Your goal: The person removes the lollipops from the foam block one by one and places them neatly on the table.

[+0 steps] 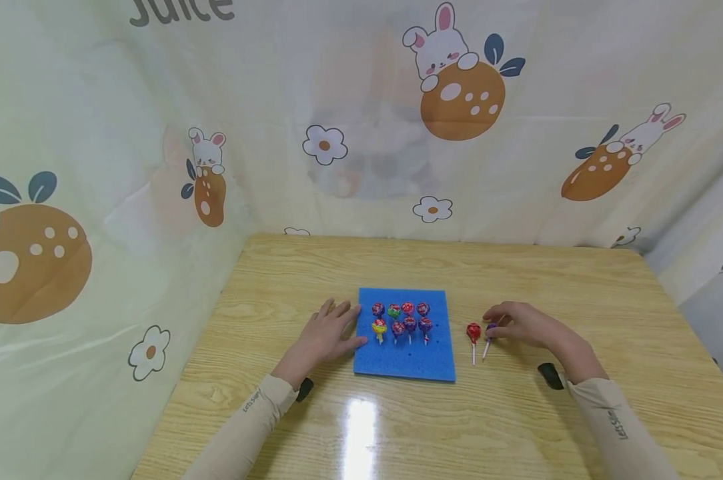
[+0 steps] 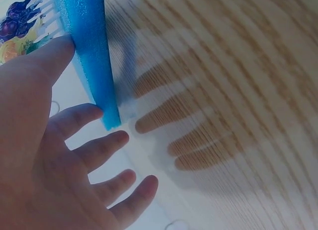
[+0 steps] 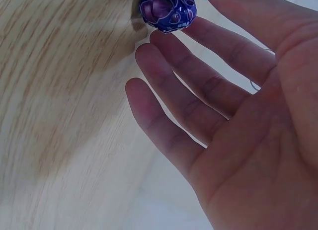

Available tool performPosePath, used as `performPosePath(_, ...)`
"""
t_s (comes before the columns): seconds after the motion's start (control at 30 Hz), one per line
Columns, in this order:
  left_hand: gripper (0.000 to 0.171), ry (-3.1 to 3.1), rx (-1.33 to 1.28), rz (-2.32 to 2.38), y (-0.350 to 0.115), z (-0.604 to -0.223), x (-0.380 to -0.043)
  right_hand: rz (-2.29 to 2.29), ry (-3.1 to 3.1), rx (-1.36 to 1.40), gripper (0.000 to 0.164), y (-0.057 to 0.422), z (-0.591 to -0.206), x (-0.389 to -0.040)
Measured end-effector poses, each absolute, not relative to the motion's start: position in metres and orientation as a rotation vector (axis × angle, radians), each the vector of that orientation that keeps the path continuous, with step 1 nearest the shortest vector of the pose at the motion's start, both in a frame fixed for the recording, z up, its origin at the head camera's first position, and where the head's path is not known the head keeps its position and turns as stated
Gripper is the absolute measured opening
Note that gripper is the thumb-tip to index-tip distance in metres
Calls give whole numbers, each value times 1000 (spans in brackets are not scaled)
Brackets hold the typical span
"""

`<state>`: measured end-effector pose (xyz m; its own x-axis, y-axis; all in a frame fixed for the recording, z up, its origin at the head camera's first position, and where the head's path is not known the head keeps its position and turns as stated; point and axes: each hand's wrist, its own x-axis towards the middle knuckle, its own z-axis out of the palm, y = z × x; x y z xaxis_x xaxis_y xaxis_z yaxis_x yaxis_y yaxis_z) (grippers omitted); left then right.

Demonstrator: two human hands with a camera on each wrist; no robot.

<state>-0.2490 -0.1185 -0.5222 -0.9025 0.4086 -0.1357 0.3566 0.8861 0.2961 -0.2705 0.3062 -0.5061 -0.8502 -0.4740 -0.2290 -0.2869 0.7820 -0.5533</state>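
Observation:
A blue foam board (image 1: 403, 365) lies on the table with several wrapped lollipops (image 1: 409, 325) standing in it in two rows, their sticks down. My left hand (image 1: 322, 335) rests at the board's left edge. In the left wrist view its thumb and index fingertips meet the foam (image 2: 92, 56), the other fingers spread loosely. To the right of the board a red lollipop (image 1: 473, 331) lies flat. Beside it is a purple lollipop (image 3: 169, 10), its head between the thumb and fingers of my right hand (image 1: 526, 325). A small gap shows between thumb and wrapper.
The wooden table (image 1: 457, 427) extends around the board on all sides. A curtain printed with rabbits and flowers (image 1: 361, 167) hangs along the table's back and left sides. Small holes (image 1: 409, 355) dot the foam near the lollipops.

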Motion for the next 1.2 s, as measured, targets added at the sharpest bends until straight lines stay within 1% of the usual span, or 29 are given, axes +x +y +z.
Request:
performPosePath(0.83,76,2861,575,410,-118,-525,-249,-674,2663,-566,46,294,-493,-267)
performPosePath(0.93,77,2859,571,406,-118,-525,-249,-661,2665,-554,45,291,-491,-267)
performPosePath(1.2,76,2865,590,392,-118,-523,-249,-678,2701,-630,39,279,-485,-265)
